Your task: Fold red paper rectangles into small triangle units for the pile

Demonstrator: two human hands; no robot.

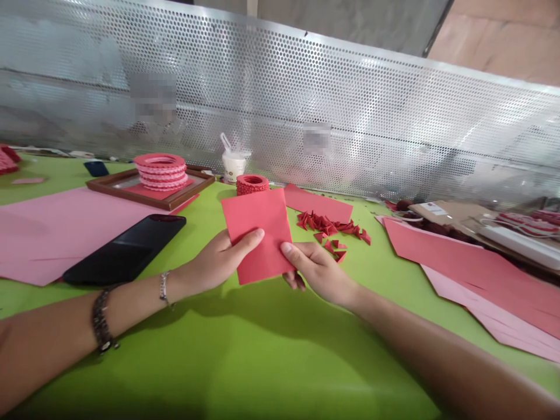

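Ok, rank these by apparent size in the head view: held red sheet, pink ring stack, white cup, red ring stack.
Largest to smallest:
1. Red sheet
2. Pink ring stack
3. White cup and red ring stack: too alike to rank

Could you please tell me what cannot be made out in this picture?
All in the head view:
Left hand: fingers hidden behind the red sheet.
Red ring stack: base hidden by that sheet.
Red item: cut off by the left edge.
White label: any print too small.
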